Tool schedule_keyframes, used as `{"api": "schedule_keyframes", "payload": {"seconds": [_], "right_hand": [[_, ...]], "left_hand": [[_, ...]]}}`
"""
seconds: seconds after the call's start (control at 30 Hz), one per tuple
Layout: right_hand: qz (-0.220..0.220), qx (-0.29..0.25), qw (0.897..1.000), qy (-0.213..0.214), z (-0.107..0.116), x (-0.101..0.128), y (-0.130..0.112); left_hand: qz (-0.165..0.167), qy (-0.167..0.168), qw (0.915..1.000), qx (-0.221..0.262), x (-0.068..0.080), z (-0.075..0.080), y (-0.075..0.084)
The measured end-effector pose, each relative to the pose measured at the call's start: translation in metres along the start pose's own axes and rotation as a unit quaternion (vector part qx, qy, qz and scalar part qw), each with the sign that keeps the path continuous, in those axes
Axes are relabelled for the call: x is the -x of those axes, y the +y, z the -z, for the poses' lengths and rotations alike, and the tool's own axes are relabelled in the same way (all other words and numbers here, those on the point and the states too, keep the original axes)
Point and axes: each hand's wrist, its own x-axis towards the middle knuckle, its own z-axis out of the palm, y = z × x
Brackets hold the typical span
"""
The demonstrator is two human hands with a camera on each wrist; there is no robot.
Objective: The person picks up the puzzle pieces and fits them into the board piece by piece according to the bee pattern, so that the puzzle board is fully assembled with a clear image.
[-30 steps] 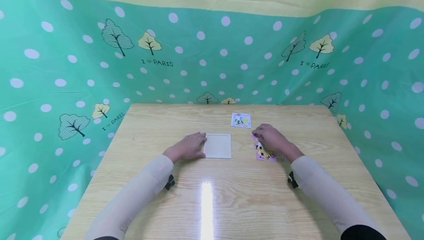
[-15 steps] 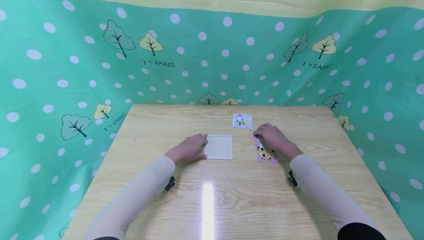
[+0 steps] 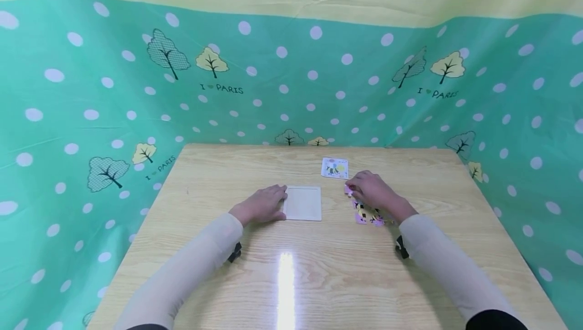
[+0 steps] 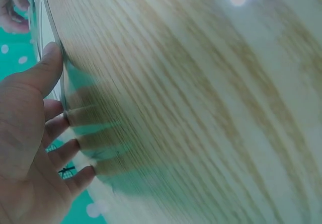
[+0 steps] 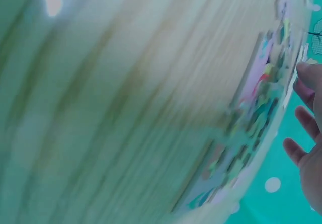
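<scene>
1. The left hand (image 3: pixel 261 204) lay flat, fingers relaxed, against the left edge of the blank tray (image 3: pixel 302 203) at mid-table, apparently to brace it.
2. The right hand (image 3: pixel 371 191) covered the loose pieces (image 3: pixel 368 214) right of the tray; fingers bent over one pink piece, though whether they gripped it could not be told.
3. A picture card (image 3: pixel 334 168) lay beyond, probably as reference.
</scene>
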Motion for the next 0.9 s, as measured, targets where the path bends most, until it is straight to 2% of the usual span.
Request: {"api": "schedule_keyframes", "payload": {"seconds": [0.3,0.9], "right_hand": [[0.008,-0.012,1.000,0.015,-0.001,-0.012,-0.026],[0.065,-0.015,0.998,0.002,-0.019,-0.055,-0.088]], "left_hand": [[0.002,-0.002,1.0000,-0.010,0.000,0.000,0.001],[0.007,-0.008,0.9999,-0.008,-0.002,-0.001,-0.001]]}}
